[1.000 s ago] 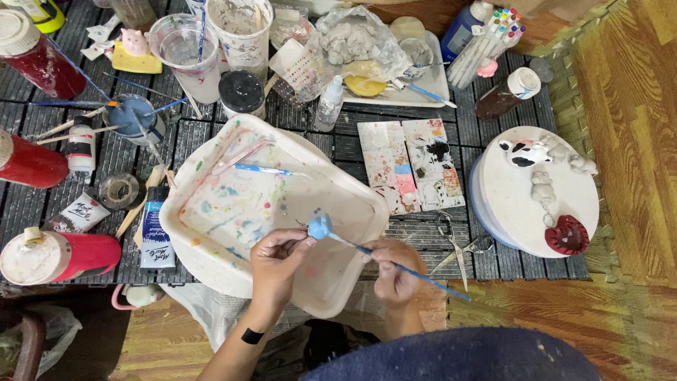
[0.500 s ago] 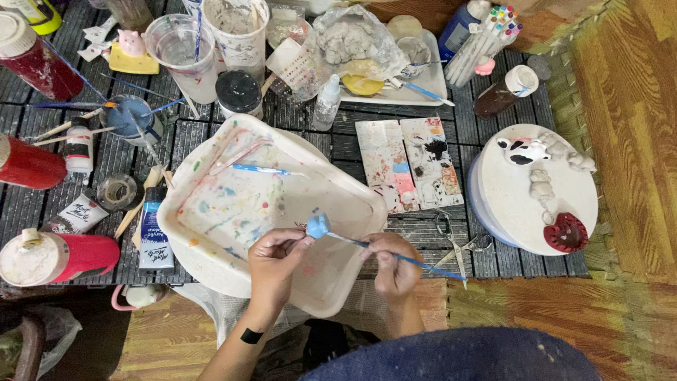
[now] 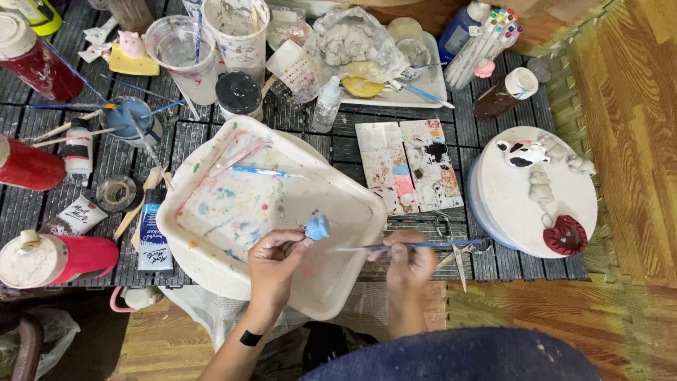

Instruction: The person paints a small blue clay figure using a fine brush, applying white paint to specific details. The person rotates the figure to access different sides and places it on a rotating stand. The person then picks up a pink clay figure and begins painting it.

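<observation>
small blue figure (image 3: 318,227) pinched at fingertip level in left hand (image 3: 273,255), held over white plastic tray (image 3: 211,212) so drips land on its paint-speckled bottom. largest first: dark slatted table (image 3: 345,141), crowded with craft supplies; shallow square tray with rounded corners, spattered in pastel smears, spare brush (image 3: 257,171) lying inside; round white board (image 3: 508,197) at right, carrying pale clay pieces and a red ridged one, apparently set apart to dry; paint-stained palette (image 3: 409,164) kept close behind tray for easy reach; red paint bottles (image 3: 60,257) at left edge. thin blue-handled brush (image 3: 395,246) gripped pencil-style in closed right hand (image 3: 410,262), tip aimed level at figure. figure glossy, lumpy, seemingly wet with fresh blue paint.
</observation>
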